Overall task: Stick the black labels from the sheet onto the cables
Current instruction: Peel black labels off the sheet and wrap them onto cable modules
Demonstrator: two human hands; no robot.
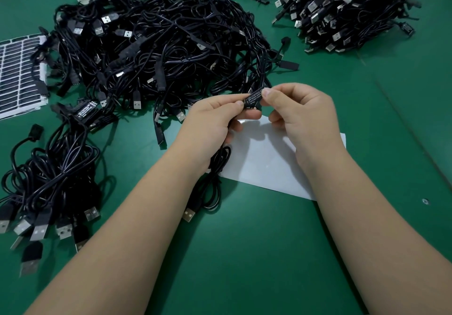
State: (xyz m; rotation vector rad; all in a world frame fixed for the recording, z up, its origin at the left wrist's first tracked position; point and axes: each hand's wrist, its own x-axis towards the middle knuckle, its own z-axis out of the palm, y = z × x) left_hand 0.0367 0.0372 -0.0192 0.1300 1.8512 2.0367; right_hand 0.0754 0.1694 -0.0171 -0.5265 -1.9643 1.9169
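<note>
My left hand (215,116) and my right hand (300,111) pinch the two ends of a small black controller block (254,97) on a cable, above the table. A black label with white print lies on the block's top face. The cable (215,185) hangs from my left hand and coils on the table, ending in a USB plug (188,215). A white backing sheet (266,160) lies under my hands. The label sheet (19,75), with rows of black labels, lies at the far left, partly under cables.
A large tangle of black cables (156,45) fills the middle back. Another stack (347,9) sits at the back right. A pile of cables (51,173) with USB plugs lies at the front left, with a labelled block (85,111) above it. Green table (269,253) is bare in front.
</note>
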